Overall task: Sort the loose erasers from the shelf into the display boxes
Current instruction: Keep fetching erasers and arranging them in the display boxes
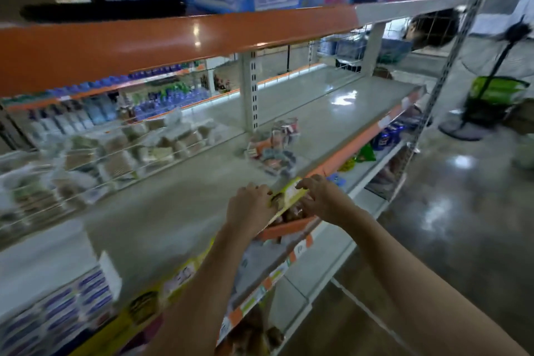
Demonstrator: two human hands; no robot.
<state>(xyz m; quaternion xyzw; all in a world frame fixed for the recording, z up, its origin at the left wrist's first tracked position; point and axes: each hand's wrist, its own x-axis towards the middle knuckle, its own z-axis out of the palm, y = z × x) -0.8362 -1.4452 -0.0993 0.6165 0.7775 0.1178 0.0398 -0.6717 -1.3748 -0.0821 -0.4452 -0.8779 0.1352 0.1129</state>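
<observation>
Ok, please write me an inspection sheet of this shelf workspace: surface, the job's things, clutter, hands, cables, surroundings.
Surface: grey shelf, orange front edge, mostly bare around the hands.
Job's things: orange display box at the shelf's front edge, with a yellow-green flap; small items inside, too blurred to name. Pile of loose small packs further back on the shelf.
Clutter: bagged goods behind a wire divider on the left.
Hands: left hand and right hand both with a grip on the flap.
Cables: nothing seen.
Surroundings: bottles on far shelves, standing fan on a shiny floor to the right.
</observation>
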